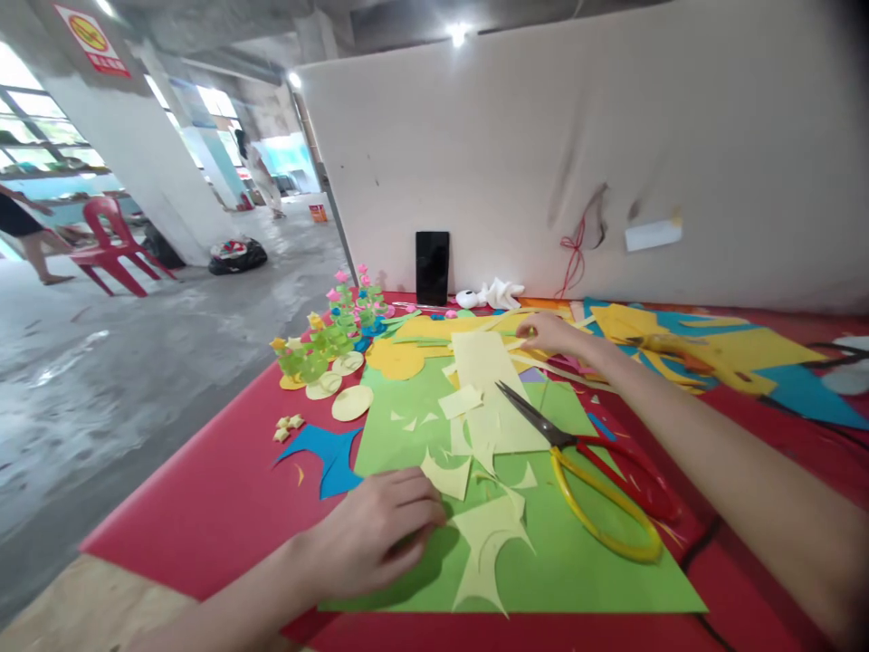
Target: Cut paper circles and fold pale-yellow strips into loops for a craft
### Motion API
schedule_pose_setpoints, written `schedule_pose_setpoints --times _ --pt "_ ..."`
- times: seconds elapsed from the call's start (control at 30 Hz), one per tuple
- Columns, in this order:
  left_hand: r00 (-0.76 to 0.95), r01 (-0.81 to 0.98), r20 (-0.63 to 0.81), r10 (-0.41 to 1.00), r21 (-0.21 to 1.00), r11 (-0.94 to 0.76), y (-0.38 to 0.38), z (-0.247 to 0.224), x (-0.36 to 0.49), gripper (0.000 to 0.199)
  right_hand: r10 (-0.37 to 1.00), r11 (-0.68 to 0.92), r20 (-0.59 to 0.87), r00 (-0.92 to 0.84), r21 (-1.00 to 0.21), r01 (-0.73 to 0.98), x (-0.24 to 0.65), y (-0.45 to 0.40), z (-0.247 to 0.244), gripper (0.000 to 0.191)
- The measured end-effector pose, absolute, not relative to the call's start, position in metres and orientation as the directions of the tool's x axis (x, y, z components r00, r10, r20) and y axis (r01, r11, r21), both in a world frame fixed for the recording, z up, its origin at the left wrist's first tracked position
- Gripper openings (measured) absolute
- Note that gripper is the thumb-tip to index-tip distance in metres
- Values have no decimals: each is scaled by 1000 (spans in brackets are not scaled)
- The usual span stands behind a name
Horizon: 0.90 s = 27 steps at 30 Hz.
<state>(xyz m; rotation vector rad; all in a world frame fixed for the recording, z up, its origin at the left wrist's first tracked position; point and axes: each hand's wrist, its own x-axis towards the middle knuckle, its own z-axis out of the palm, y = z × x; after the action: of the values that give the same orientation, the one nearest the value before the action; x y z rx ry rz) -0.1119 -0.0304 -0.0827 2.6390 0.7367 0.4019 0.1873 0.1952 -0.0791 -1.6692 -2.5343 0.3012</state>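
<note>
My left hand (384, 534) rests at the left part of a green sheet (584, 570), its fingers curled beside pale yellow paper scraps (492, 530); what they hold, if anything, is hidden. My right hand (543, 333) reaches to the far side of the table, fingers bent together over yellow and green paper strips (434, 340). Scissors (557, 435) with one red and one yellow handle lie partly open on the green sheet, between my forearms. A pale yellow rectangle (485, 362) lies left of their tips.
Small paper flowers (332, 330) stand at the table's left edge near pale discs (352, 403) and a blue scrap (326, 453). A black phone (433, 268) leans on the back panel. A glue gun (699, 355) with a cable lies right, on yellow and blue sheets.
</note>
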Motion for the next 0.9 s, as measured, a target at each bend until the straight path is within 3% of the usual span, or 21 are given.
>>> schedule_pose_setpoints --times 0.37,0.6,0.67,0.73,0.8,0.83,0.9 --pt "817 439 177 549 427 -791 -31 -78 -108 23 924 378 28 -382 -224 898 187 191 -77 27" --pt "801 442 175 573 473 -762 -30 -84 -112 25 950 252 224 -217 -144 957 191 183 -70 27" --pt "754 440 193 628 563 -700 -34 -76 -108 25 946 202 281 -160 -128 971 191 177 -69 27" --pt "649 372 235 724 731 -571 -42 -65 -96 23 937 165 328 -118 -120 979 190 171 -68 27" --pt "596 130 193 779 934 -331 -51 -57 -78 26 924 144 371 -92 -115 983 187 166 -66 27" --pt "617 -30 185 765 977 -212 -55 -57 -67 30 916 137 392 -83 -113 984 185 164 -65 27" --pt "780 -117 181 600 983 -144 -59 -68 -49 39 897 132 437 -72 -109 985 182 159 -62 27"
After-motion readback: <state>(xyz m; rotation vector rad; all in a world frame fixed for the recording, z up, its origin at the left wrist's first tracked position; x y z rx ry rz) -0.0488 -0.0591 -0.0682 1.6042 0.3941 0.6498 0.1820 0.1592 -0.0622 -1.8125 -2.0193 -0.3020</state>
